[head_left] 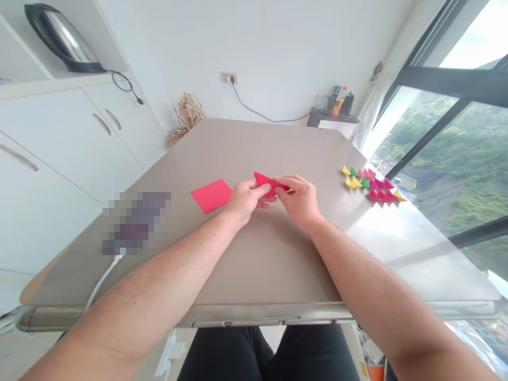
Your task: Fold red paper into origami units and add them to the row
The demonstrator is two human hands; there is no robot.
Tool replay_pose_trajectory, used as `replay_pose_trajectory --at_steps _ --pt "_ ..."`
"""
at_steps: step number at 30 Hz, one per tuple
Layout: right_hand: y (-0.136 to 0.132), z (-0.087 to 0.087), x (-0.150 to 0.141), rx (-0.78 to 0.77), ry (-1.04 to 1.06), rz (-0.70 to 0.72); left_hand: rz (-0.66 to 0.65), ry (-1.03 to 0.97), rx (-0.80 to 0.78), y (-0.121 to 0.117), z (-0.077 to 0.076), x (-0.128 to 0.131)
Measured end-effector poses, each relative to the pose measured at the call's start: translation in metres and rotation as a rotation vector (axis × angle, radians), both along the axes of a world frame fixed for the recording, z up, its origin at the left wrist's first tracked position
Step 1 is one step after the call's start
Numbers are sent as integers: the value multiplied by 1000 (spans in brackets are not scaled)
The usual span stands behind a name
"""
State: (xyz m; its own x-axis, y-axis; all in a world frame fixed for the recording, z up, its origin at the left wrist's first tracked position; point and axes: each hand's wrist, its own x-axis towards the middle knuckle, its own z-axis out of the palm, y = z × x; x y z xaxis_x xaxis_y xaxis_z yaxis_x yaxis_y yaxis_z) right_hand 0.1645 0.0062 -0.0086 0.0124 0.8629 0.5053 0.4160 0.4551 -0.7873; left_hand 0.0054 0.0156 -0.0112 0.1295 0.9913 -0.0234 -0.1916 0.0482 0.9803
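Note:
A red piece of folded paper (263, 180) is held just above the table by both hands. My left hand (246, 200) pinches its left part between thumb and fingers. My right hand (298, 197) grips the right part, thumb in front, fingers behind, and covers much of that end. The paper has a pointed upper left corner; its other folds are partly hidden. Beside my left hand, a flat stack or sheet of red square paper (211, 196) lies on the table, its right corner behind the hand.
Small folded paper boats (381, 189) in yellow, green, pink and red stand in rows at the table's (254, 148) right. A blurred-out dark device (138, 222) with a white cable (99, 280) lies at the left. Beyond are a kettle (65, 39) and a window (456, 132).

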Motion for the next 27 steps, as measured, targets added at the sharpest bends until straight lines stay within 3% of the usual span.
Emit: replay_pose_trajectory --at_steps 9,20,27 --pt "4 -9 2 136 -97 -61 2 -73 -47 -5 5 4" --pt "-2 2 1 66 -138 -157 -24 7 61 -10 1 11" --pt "0 -2 1 74 -156 -152 -22 10 111 -9 -2 12"
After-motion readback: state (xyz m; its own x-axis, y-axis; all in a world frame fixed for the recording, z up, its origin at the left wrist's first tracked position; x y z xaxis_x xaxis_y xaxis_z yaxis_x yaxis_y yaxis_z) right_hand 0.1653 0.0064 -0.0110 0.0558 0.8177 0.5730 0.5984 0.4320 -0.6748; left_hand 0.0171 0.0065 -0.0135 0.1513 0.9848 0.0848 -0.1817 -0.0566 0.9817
